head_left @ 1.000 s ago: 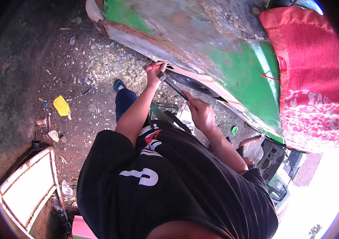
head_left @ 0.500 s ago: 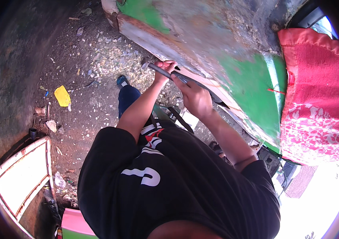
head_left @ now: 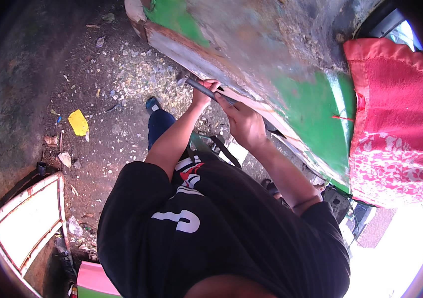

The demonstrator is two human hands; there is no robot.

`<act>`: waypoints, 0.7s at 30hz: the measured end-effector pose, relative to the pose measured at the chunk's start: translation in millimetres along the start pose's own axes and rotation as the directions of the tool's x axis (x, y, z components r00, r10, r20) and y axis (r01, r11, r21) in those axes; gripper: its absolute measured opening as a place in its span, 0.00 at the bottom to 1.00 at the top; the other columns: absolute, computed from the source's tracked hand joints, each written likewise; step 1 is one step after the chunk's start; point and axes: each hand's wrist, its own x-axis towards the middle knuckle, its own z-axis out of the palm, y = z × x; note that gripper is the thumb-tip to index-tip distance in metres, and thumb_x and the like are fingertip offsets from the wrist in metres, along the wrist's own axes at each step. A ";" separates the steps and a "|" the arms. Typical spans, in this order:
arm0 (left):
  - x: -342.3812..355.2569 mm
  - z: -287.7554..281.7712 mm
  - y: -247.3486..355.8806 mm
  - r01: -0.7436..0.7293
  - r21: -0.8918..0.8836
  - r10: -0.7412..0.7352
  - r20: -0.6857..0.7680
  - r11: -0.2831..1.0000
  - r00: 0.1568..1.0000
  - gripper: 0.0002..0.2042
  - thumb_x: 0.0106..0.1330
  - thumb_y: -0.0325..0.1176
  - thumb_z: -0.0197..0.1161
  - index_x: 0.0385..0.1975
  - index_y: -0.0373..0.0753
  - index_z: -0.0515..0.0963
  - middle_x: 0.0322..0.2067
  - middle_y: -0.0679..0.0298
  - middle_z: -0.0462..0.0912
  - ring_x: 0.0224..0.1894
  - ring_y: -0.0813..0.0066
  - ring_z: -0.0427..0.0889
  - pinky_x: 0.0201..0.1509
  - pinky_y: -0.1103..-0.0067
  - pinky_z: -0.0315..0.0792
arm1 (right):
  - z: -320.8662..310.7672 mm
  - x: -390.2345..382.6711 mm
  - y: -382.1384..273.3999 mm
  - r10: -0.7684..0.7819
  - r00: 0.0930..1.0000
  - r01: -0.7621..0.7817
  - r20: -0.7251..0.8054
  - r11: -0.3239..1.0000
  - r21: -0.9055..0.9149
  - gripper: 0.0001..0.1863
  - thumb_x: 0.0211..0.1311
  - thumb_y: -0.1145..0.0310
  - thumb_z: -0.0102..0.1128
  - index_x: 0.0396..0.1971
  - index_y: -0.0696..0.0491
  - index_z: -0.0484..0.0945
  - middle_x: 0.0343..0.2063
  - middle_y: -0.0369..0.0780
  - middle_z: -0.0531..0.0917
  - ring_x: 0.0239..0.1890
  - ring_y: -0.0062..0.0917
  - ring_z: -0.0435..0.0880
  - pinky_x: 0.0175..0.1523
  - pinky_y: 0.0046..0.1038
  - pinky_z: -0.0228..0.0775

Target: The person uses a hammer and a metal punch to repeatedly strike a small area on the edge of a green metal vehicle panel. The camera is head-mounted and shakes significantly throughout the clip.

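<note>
A hammer (head_left: 199,86) with a dark grey handle and a paler metal head slants along the lower edge of a worn, green-and-grey painted body panel (head_left: 251,44). My right hand (head_left: 248,126) is closed round its handle, the index finger stretched along it. Beyond the hammer, my left hand (head_left: 201,98) is raised beside the panel's edge with its fingers curled. The handle crosses in front of that hand, so whatever its fingers hold is hidden. A dark gap shows under the panel edge close to both hands.
A red patterned towel (head_left: 390,119) hangs over the panel at right. Paint flakes litter the ground (head_left: 122,119) around my foot (head_left: 153,105), with a yellow scrap (head_left: 78,122) to the left. A rusty white frame (head_left: 61,198) leans at lower left, near a pink-and-green piece (head_left: 94,278).
Both hands and the hammer keep nearly the same place against the panel. The view has shifted very slightly.
</note>
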 end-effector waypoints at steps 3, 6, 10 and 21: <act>6.1 2.9 14.6 0.049 0.015 -0.050 0.060 0.999 0.997 0.04 0.66 0.24 0.64 0.36 0.32 0.83 0.30 0.63 0.87 0.33 0.80 0.83 0.40 0.82 0.76 | -5.9 4.7 -5.2 0.077 0.993 -0.071 0.085 0.995 -0.069 0.30 0.61 0.75 0.55 0.62 0.33 0.75 0.25 0.43 0.79 0.27 0.39 0.82 0.32 0.44 0.74; -5.2 15.9 10.9 0.110 0.261 -0.160 0.181 0.959 0.970 0.04 0.66 0.24 0.63 0.35 0.33 0.83 0.29 0.64 0.87 0.33 0.80 0.82 0.43 0.82 0.75 | -0.4 12.0 10.2 0.142 0.967 -0.106 0.213 0.979 -0.172 0.30 0.61 0.75 0.54 0.63 0.35 0.74 0.26 0.43 0.79 0.26 0.40 0.81 0.32 0.43 0.75; -24.1 22.7 -14.9 0.009 0.082 -0.018 0.114 0.997 0.993 0.04 0.67 0.25 0.63 0.37 0.33 0.82 0.34 0.62 0.87 0.37 0.79 0.82 0.43 0.80 0.75 | -23.2 -7.2 -5.4 0.026 0.999 -0.022 -0.031 0.993 0.116 0.28 0.60 0.76 0.58 0.61 0.37 0.76 0.24 0.43 0.77 0.26 0.39 0.80 0.33 0.41 0.73; -38.9 -6.0 1.6 -0.055 -0.090 0.057 0.013 0.994 0.998 0.09 0.63 0.20 0.67 0.42 0.34 0.83 0.41 0.64 0.87 0.45 0.78 0.84 0.50 0.83 0.77 | -14.7 -87.3 14.3 0.593 0.795 -0.589 0.129 0.703 0.399 0.17 0.61 0.61 0.67 0.48 0.52 0.84 0.30 0.47 0.87 0.32 0.33 0.88 0.40 0.31 0.77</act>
